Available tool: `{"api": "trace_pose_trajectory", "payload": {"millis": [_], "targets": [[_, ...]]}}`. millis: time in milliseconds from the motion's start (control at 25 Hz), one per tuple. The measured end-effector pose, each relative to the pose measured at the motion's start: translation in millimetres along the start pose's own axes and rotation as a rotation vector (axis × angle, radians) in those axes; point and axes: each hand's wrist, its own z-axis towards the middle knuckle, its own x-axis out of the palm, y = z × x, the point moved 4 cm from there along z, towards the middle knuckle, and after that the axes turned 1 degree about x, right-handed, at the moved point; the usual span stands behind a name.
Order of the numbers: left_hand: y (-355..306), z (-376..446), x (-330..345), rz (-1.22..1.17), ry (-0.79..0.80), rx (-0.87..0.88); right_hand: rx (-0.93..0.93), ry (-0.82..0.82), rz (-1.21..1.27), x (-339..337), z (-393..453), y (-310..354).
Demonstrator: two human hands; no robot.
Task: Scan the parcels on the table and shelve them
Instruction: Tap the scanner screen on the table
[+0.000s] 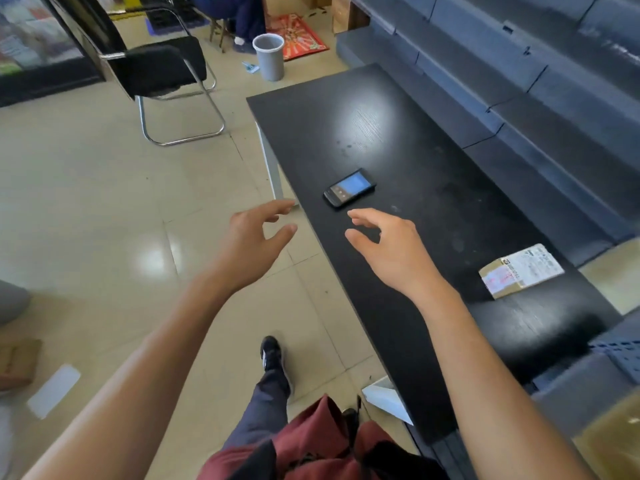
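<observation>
At centre frame, both grips were spread and held nothing: right hand (388,247) hovered over the black surface (433,188), fingertips just short of the handheld scanner (349,187); left hand (256,237) hung over the floor beside the surface edge. One parcel (521,270) lay at right of frame, label up, apparently unscanned. Grey shelves (540,109) at upper right showed no parcels. Judgement: shelving not begun; at least this parcel left.

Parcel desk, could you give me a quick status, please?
Both hands empty, left hand, right hand above table. Scanner just ahead. One parcel unshelved. Nothing blocking.
</observation>
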Motion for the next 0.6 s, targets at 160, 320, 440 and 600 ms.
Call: {"api": "trace_pose_trajectory", "payload": {"millis": [160,320,440,600], "targets": [[12.8,71.1,-11.5,-0.024,0.084,0.049,0.082,-0.027,-0.02,7.4,50.5,12.3],[20.2,146.8,-16.7,0.004,0.181,0.153,0.159,-0.146,0.003,9.4,96.1,20.8],[29.5,187.9,-2.9,-0.001,0.248,0.199,0.235,-0.213,0.015,9.4,116.5,12.2],[26.0,243.3,35.2,-0.003,0.4,0.239,0.357,-0.237,0.038,0.5,144.0,-12.1]]}}
